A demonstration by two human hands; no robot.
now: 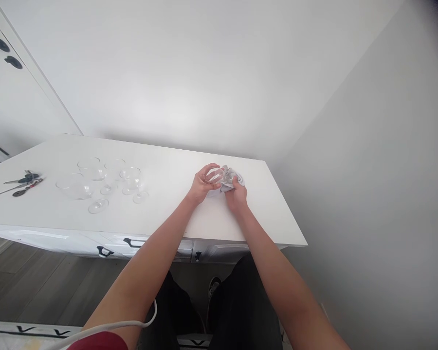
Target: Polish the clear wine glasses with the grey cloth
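Note:
My left hand is curled around a clear glass just above the white countertop. My right hand is closed on a crumpled pale grey cloth, which is pressed against the glass. Both hands meet near the right end of the counter. Most of the glass is hidden by my fingers and the cloth.
Several clear stemmed glasses lie and stand at the counter's left-middle. A bunch of keys lies at the far left. Drawers with black handles run under the front edge. White walls close in behind and at the right.

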